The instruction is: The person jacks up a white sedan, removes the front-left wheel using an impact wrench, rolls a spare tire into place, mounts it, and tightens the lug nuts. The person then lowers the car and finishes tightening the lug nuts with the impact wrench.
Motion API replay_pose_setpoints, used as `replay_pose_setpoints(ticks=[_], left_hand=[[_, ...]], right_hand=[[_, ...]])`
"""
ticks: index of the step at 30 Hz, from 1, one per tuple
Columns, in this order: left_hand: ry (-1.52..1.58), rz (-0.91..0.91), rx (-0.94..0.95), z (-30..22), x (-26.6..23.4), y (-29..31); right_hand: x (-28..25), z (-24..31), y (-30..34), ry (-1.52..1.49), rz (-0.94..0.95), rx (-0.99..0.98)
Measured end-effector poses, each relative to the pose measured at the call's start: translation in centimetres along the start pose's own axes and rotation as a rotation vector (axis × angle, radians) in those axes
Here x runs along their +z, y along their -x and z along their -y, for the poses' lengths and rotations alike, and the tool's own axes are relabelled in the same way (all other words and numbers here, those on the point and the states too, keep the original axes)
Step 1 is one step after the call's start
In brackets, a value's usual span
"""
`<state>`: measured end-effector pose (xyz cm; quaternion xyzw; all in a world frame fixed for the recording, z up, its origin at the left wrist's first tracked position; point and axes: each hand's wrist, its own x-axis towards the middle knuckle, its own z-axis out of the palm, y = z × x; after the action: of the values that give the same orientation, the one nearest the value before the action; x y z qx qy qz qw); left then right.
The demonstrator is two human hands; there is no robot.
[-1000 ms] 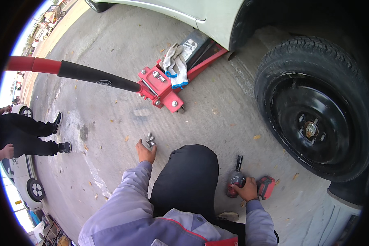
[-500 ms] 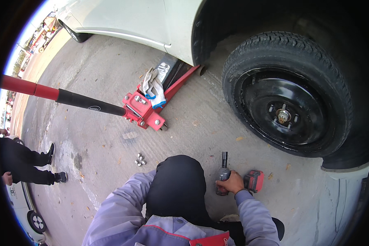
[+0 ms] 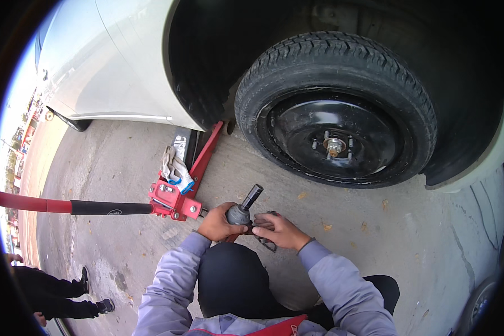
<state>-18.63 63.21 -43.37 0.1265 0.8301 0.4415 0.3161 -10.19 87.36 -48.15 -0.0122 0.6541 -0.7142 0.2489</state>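
left hand (image 3: pixel 217 225) clamped round impact wrench (image 3: pixel 238 216); right hand (image 3: pixel 285 232) against it, cannot tell if clasped; wheel (image 3: pixel 336 115) ahead of right hand; red jack (image 3: pixel 191 209) beyond left hand.

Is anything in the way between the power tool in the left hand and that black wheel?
Nothing visible stands between the power tool and the black wheel. The left hand grips the tool; the red jack sits off to the left.
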Motion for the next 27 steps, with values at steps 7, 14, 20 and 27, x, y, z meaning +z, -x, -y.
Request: replay_pose_setpoints(ticks=[7, 14, 20, 27], left_hand=[[-0.369, -0.278, -0.162, -0.3, -5.4, 5.5], [-0.722, -0.462, -0.4, 4.4, -5.1, 5.9], [-0.782, -0.28, -0.528, 5.6, -8.4, 6.0], [-0.503, -0.319, 0.095, -8.2, -9.5, 2.6]], right_hand=[[-11.0, -1.2, 1.4, 0.247, -0.503, -0.001], [-21.8, -10.4, 6.3, -0.348, -1.114, 0.362], [-28.5, -9.9, 10.1, -0.891, -1.508, 0.012], [-30.0, -1.9, 12.5, -0.917, -1.494, -0.174]])
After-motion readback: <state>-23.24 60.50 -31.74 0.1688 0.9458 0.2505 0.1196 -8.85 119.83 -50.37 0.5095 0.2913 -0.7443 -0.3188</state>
